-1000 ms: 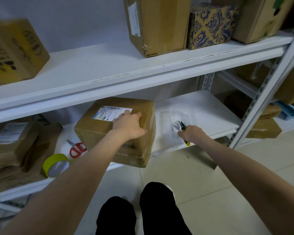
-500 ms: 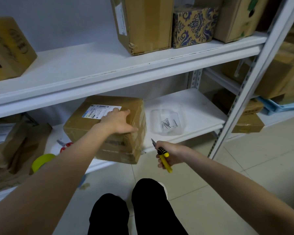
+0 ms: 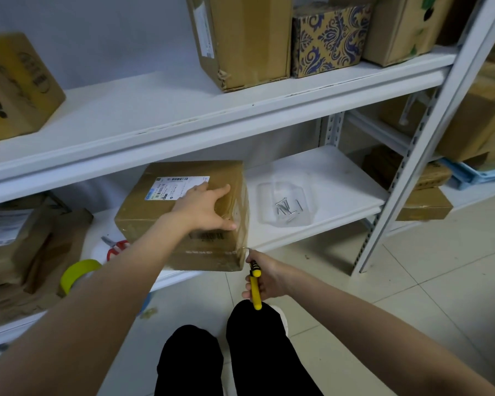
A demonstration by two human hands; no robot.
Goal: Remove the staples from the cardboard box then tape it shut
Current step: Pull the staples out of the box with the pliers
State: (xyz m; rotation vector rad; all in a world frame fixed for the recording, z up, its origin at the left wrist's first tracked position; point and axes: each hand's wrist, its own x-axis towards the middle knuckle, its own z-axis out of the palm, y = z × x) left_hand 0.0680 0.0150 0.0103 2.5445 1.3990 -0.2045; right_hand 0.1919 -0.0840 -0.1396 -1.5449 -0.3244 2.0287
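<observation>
A brown cardboard box (image 3: 166,204) with a white shipping label lies on the lower white shelf (image 3: 340,181). My left hand (image 3: 206,208) rests flat on its top near the right edge, fingers spread. My right hand (image 3: 265,277) grips a yellow-and-black handled tool (image 3: 255,287) just below the box's front right corner; its metal tip meets a staple (image 3: 247,248) sticking out of that corner. A clear plastic tray (image 3: 269,192) to the right of the box holds several pulled staples (image 3: 287,208). A yellow tape roll (image 3: 77,274) sits left of the box.
Red-handled scissors (image 3: 116,248) lie between the tape roll and the box. Brown parcels (image 3: 17,238) crowd the shelf's left end. Several boxes stand on the upper shelf (image 3: 155,115). A grey upright post (image 3: 429,132) rises at the right. My black-clad knees (image 3: 240,352) are over the tiled floor.
My right hand left the tray, dropped below the shelf edge, then came up to the box's front right corner with the tool. My left hand stayed on the box.
</observation>
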